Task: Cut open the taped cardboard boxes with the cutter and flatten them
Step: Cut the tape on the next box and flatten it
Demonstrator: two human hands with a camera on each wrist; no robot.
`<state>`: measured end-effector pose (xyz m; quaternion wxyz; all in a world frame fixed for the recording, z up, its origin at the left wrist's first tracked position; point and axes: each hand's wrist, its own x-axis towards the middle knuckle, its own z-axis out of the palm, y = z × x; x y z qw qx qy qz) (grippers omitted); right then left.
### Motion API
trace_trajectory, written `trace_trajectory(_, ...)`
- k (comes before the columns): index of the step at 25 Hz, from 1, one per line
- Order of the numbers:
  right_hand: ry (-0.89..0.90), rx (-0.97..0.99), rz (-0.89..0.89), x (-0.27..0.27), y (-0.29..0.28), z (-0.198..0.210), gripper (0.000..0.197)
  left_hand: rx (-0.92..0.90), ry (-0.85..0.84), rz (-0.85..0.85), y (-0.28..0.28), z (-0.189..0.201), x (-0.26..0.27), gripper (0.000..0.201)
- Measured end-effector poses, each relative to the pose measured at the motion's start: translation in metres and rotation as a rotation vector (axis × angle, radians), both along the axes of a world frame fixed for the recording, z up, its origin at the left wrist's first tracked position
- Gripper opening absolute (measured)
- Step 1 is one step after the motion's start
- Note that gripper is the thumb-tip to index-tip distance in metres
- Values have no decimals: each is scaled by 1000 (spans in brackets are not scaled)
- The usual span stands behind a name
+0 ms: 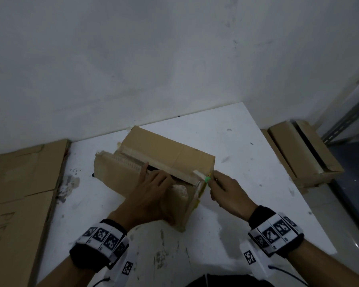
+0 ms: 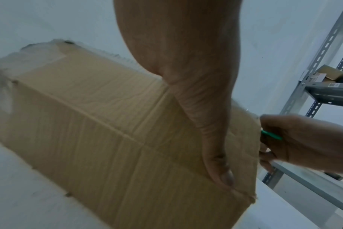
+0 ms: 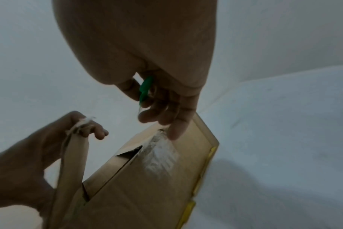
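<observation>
From the head view, a long brown corrugated cardboard box (image 1: pixel 153 162) lies on the scuffed white surface (image 1: pixel 247 162), directly under and between the two hands. The left hand (image 1: pixel 151 195) rests on the near top flap, its fingers curled over the flap's torn, tape-fringed edge along the open centre seam, its thumb down the near side of the box. The right hand (image 1: pixel 226 191) sits just right of the box's right end, fingers curled around a small green-handled cutter (image 1: pixel 207 179) whose tip touches the top corner of that end, beside a loose strip of beige tape (image 1: pixel 199 174). Left of the left hand, a flat sheet of brown cardboard (image 1: pixel 23 193) lies next to the surface; well to the right of the right hand, a second brown cardboard box (image 1: pixel 305 154) sits lower down, its top flaps parted.

The left wrist view shows the left hand's thumb (image 2: pixel 221 170) pressed against the box's side panel (image 2: pixel 108 124) near its right edge. Beyond it the right hand (image 2: pixel 303 142) grips the green cutter (image 2: pixel 270 135) just off that edge — a grey slotted metal shelf frame (image 2: pixel 323 62) stands behind.

The right wrist view shows the right hand (image 3: pixel 166 108) pinching the cutter (image 3: pixel 145 89) between thumb and curled fingers, one finger touching the box's end panel (image 3: pixel 147 193) next to a patch of whitish torn tape (image 3: pixel 161 155). The left hand (image 3: pixel 39 147) hooks its fingers over the raised flap — the seam beneath is gaping open.
</observation>
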<state>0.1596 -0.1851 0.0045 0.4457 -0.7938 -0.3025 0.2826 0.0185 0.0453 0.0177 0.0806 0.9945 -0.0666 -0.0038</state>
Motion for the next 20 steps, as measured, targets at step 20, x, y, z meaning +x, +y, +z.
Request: trace_trajectory(20, -313, -9, 253, -6, 62, -16, 28, -435, 405, 457, 29, 84, -36, 28)
